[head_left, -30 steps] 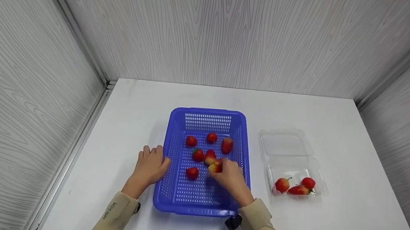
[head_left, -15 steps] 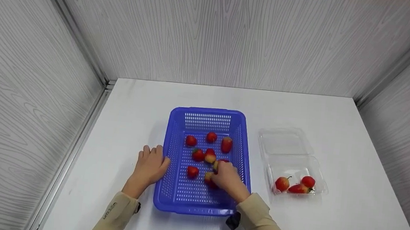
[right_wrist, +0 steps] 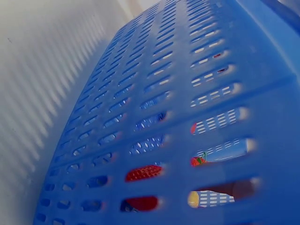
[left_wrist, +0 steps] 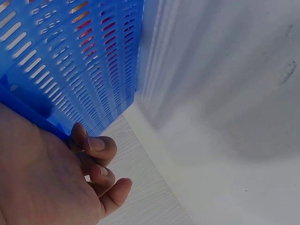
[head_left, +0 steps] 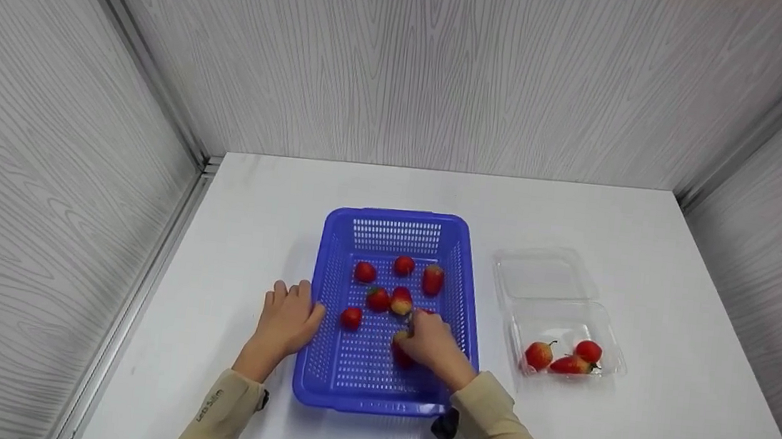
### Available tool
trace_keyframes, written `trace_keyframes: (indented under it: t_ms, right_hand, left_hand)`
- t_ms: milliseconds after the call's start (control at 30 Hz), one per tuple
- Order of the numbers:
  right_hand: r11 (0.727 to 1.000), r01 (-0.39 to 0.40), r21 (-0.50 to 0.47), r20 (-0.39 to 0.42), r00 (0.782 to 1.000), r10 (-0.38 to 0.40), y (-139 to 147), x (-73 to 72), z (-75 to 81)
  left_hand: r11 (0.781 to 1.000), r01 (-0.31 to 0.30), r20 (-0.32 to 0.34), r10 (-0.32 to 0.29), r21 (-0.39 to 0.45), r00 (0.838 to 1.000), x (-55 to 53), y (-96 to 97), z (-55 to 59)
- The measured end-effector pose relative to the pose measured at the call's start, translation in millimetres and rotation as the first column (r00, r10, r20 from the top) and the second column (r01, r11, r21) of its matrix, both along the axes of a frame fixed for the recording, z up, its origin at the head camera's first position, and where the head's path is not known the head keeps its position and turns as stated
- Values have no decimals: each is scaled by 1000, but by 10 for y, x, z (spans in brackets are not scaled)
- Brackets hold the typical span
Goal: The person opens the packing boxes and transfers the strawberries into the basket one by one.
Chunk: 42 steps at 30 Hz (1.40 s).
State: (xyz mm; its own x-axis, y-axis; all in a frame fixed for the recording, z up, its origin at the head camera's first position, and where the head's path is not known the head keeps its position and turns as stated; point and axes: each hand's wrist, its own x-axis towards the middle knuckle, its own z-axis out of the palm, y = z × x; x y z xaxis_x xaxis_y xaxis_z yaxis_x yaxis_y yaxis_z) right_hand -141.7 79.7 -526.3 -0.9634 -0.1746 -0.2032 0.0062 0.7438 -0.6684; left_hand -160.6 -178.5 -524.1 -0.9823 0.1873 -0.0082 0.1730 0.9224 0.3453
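A blue plastic basket (head_left: 373,406) holds several red fruits. My left hand (head_left: 286,319) grips its left rim, fingers curled at the edge in the left wrist view. My right hand (head_left: 435,343) reaches inside, towards the right wall. Beside its thumb lies a red-and-yellow strawberry (head_left: 401,350); another red fruit (head_left: 426,312) shows just beyond the fingers, partly covered. Whether the fingertips pinch either is hidden. A green-capped strawberry (head_left: 377,298) and a red-and-yellow one (head_left: 401,301) lie ahead of that hand, a red strawberry (head_left: 351,318) to its left.
Right of the basket lies an unfolded clear plastic clamshell box (head_left: 564,322). Its near half holds a stemmed red-yellow fruit (head_left: 538,355), a long red fruit (head_left: 571,365) and a round red one (head_left: 588,351). Wood-grain panels (head_left: 406,63) bound the white table.
My right hand has shifted slightly nearer me inside the basket. A strawberry beside its thumb has come into view, and the lower-left strawberry has moved left. My left hand stays on the rim.
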Motion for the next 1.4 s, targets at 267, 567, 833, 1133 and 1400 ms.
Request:
trace_keyframes:
  t_ms: [267,567,833,1133,1400]
  right_hand:
    - [998,-27,48,-63,998,30,0,-1,-26]
    - [1000,-13,10,-54,998,14,40,13,87]
    - [1000,9,-27,-122,993,-12,232,79,405]
    - [991,133,-31,-187,973,-136,851,44,763]
    - [972,235,29,-157,961,-227,1613,104,803]
  left_hand:
    - [1000,9,-37,-9,4,999,6,-1,-18]
    - [1000,10,-51,-10,-2,999,-5,8,-15]
    - [1000,10,-45,-10,-10,999,-2,-3,-3]
    - [1000,1,-16,-1,-1,1000,-10,-8,-11]
    - [1000,6,-13,-6,13,1000,0,10,-8]
